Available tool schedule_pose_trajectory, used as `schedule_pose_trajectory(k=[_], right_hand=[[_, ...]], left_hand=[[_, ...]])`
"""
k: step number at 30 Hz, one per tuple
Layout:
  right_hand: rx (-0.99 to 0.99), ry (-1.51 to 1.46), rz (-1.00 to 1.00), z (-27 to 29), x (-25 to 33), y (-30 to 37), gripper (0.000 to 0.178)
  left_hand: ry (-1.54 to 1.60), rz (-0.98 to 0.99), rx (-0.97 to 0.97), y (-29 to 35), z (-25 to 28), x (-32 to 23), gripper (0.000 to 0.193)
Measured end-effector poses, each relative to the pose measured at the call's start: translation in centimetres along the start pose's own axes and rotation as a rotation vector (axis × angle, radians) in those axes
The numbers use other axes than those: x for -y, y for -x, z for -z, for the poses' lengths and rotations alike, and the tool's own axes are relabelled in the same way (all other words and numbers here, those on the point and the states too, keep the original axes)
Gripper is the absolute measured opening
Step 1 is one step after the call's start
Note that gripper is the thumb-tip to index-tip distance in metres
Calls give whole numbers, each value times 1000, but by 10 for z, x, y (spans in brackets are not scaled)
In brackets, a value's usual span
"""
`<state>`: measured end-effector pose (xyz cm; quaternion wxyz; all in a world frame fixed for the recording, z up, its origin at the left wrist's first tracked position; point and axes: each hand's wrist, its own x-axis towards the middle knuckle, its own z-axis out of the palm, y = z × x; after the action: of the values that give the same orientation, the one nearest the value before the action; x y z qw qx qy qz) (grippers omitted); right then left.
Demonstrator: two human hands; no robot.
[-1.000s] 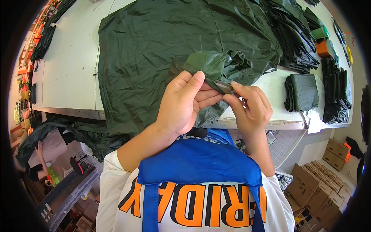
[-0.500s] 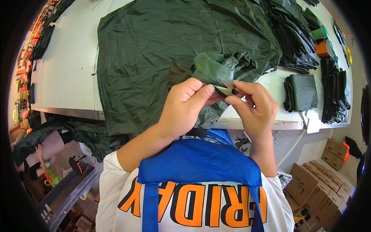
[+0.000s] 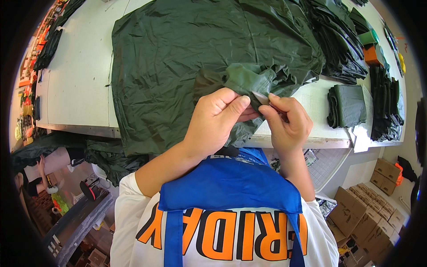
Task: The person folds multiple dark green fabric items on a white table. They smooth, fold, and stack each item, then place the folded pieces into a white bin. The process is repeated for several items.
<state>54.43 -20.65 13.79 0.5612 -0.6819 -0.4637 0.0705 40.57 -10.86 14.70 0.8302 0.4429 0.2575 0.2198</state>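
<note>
A large dark green sheet of coated fabric [image 3: 178, 58], wrinkled and spread out, covers much of the table and hangs over its near edge. Its lower right part is gathered into a bunch [image 3: 247, 76]. My left hand [image 3: 215, 118] pinches this bunch between thumb and fingers. Close to its fingertips, my right hand [image 3: 288, 124] grips a small pair of thread snips [image 3: 260, 97], whose pointed metal blades lie against the fabric. The blades look nearly together; my fingers hide the handle.
The white table [image 3: 80, 75] has a hard near edge. On the right are a pile of dark green fabric [image 3: 336, 44], a folded green bundle [image 3: 349, 106], and an orange box [image 3: 373, 56]. Cardboard boxes [image 3: 349, 211] stand lower right. Another person's hand [image 3: 41, 165] shows lower left.
The snips' blades have gone from spread apart to nearly together. My right hand has shifted slightly left, and the bunched fabric has changed shape a little. My left hand has barely moved.
</note>
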Motion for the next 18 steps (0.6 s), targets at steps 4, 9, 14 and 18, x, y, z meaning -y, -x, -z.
schedule_pose_trajectory(k=[4, 9, 14, 18], right_hand=[[-297, -556, -414, 22, -61, 4, 17], [-372, 454, -623, 100, -233, 57, 28], [-59, 410, -488, 69, -203, 46, 37], [417, -959, -718, -8, -59, 5, 59]], left_hand=[[307, 10, 16, -1, 4, 3, 28], [672, 105, 125, -2, 19, 8, 44], [671, 142, 60, 4, 17, 1, 52], [514, 252, 320, 9, 33, 1, 73]])
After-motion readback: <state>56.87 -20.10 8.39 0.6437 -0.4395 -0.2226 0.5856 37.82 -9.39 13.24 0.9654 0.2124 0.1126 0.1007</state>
